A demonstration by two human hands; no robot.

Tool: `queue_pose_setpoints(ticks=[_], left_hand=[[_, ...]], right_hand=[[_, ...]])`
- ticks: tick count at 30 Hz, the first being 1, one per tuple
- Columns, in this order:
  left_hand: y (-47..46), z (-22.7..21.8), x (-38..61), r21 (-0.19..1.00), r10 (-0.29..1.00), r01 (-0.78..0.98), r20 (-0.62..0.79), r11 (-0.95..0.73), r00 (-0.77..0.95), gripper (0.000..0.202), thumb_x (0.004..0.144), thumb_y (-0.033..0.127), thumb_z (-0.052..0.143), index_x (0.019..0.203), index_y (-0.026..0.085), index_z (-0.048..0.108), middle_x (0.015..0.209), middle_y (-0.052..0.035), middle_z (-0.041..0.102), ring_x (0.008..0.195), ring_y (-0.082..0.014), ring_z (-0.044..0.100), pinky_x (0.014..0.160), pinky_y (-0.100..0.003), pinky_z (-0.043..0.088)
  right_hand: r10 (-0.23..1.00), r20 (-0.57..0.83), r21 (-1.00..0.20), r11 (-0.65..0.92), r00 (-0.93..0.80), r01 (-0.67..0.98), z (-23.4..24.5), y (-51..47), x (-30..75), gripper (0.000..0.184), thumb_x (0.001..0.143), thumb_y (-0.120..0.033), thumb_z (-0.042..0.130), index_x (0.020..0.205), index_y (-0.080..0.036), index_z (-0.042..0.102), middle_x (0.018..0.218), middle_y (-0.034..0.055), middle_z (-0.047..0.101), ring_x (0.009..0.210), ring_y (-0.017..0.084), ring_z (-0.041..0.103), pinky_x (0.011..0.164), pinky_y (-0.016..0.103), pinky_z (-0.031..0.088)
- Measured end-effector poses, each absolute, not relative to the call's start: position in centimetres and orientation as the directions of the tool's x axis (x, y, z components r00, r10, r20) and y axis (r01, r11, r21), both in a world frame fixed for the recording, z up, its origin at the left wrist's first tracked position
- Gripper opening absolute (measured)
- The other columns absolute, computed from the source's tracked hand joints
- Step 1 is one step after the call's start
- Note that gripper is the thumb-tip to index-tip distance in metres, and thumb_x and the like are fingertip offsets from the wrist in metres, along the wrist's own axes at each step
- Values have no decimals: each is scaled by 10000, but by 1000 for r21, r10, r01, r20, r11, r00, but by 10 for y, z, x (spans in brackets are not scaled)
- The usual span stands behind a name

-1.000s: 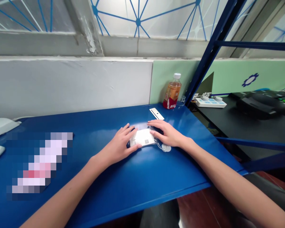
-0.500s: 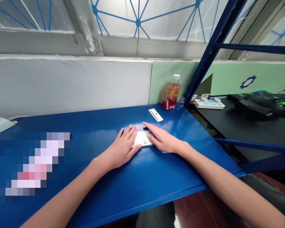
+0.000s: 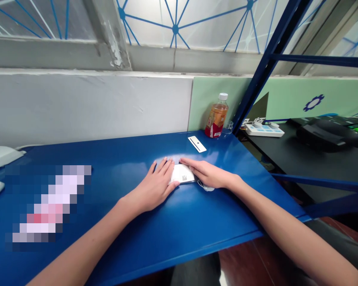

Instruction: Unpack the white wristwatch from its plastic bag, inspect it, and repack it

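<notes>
On one blue desk (image 3: 179, 224), spread left fingers (image 3: 168, 171) and straight, side-by-side right fingers (image 3: 191, 162) touch one white packet (image 3: 180, 174).

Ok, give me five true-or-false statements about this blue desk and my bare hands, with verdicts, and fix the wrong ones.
1. Your bare left hand covers the left end of the flat white rectangular packet. True.
2. The red-labelled clear plastic bottle stands upright before the pale green panel. True.
3. Your bare right hand grips that bottle. False: it is at the packet's right end.
4. The bottle's cap is black. False: it is white.
5. A flat white strip lies on the glossy blue desk. True.
</notes>
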State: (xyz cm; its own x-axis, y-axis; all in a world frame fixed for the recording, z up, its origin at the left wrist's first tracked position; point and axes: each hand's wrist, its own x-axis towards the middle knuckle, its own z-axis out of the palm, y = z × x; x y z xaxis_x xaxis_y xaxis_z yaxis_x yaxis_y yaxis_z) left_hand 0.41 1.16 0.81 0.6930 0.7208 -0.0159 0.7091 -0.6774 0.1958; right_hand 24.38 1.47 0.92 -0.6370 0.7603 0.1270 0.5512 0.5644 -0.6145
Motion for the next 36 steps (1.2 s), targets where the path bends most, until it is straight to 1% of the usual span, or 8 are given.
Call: queue_pose_setpoints(ticks=[8,15,18,20,24,26,30,36], left_hand=[[12,11,4,155,715,716,-76,-680,695,683,1026,513,230,1543,68,201,1603,-162,206,1499,-289,104,1185,-508,133],[13,12,-3,186,699,697,-61,-693,712,663,1016,501,264,1528,80,249,1595,-165,228,1487,-301,167,1178,-519,178],[15,14,-8,225,695,680,-14,-698,718,643,990,492,336,1498,97,318,1569,-175,307,1467,-308,241,1174,-515,208],[15,15,-9,234,712,690,15,-685,702,608,962,455,392,1451,94,387,1541,-198,359,1456,-323,268,1167,-523,228],[13,13,-8,213,761,737,55,-642,647,529,912,381,442,1340,71,474,1525,-251,355,1468,-365,208,1145,-568,246],[12,10,-6,208,765,739,87,-641,638,546,910,407,455,1338,68,469,1533,-262,334,1470,-376,191,1143,-585,233],[15,5,-3,211,759,731,97,-648,644,767,907,602,460,1461,83,348,1582,-244,230,1473,-392,160,1146,-596,203],[17,3,-2,209,752,728,56,-653,657,683,951,619,390,1428,131,417,1548,-199,346,1474,-372,179,1151,-594,191]], right_hand=[[752,108,-694,525,-650,492,8,20,248,472,1017,-259,315,1465,-133,395,1486,134,473,1370,242,454,1143,454,366],[778,148,-753,489,-610,440,8,26,257,436,1006,-216,349,1423,-197,478,1422,77,557,1347,210,486,1146,439,366],[777,189,-714,528,-600,459,12,26,261,408,963,-175,433,1346,-201,571,1369,75,606,1285,218,550,1099,421,421],[763,242,-647,588,-600,486,13,27,263,329,919,-168,521,1204,-201,681,1308,87,648,1205,235,610,1045,419,466],[747,302,-498,654,-592,570,14,30,268,164,843,-214,675,972,-208,777,1242,116,671,1126,268,637,978,444,493],[747,302,-484,655,-592,580,14,31,270,152,830,-207,696,954,-210,784,1235,118,668,1114,264,637,965,435,498],[743,310,-488,660,-593,571,12,31,270,142,836,-200,693,941,-223,786,1201,103,682,1065,243,653,940,413,508],[730,301,-474,673,-614,567,14,28,265,250,871,-177,618,1081,-209,751,1219,112,676,1106,238,639,970,399,486]])
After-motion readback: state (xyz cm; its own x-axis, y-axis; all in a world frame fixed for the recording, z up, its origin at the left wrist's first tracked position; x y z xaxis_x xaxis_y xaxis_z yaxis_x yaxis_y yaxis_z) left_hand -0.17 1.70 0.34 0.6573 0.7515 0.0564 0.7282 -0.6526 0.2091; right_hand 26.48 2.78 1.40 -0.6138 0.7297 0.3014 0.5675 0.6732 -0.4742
